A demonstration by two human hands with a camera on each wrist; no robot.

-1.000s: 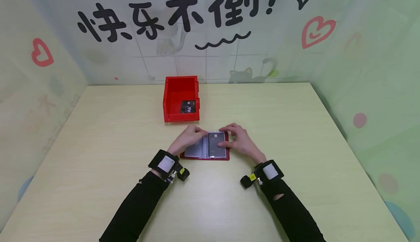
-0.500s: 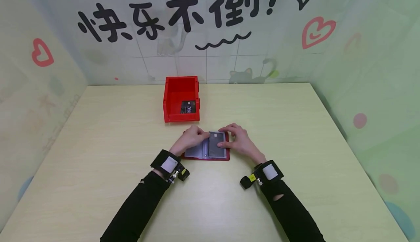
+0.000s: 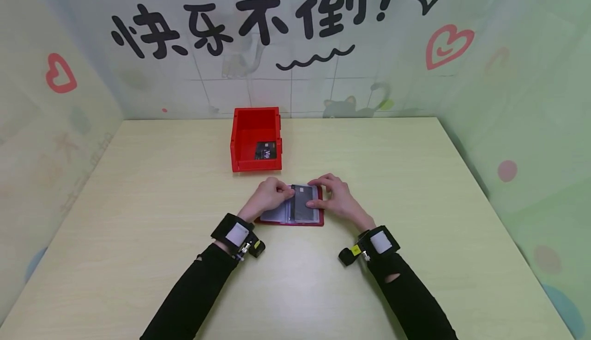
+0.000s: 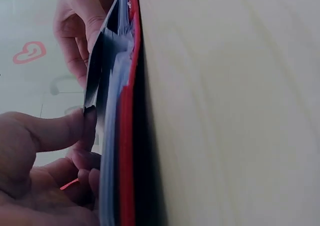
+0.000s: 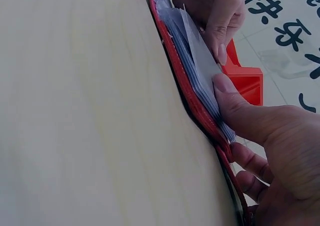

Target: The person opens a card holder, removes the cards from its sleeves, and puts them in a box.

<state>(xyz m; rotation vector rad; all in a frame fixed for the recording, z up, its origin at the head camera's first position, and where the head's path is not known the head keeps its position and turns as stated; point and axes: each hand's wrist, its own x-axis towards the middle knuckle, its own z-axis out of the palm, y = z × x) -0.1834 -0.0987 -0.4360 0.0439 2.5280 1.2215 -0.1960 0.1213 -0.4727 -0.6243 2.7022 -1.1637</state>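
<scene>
Head: grey card (image 3: 302,213) at three o'clock on card holder (image 3: 287,215), red bin (image 3: 256,165) at eleven | Left wrist: left hand (image 4: 42,153) at eight o'clock, fingers clamped on card's corner | Right wrist: right hand (image 5: 285,146) at four, fingers clamped on card holder; best brace it, slide card straight, unbent

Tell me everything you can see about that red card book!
The red card book lies open on the pale table. Its cover looks leathery, its clear sleeves plastic. A dark card shows in its right half. The right hand grips that side's edge, thumb on top; the left hand pinches the card's upper corner.
</scene>
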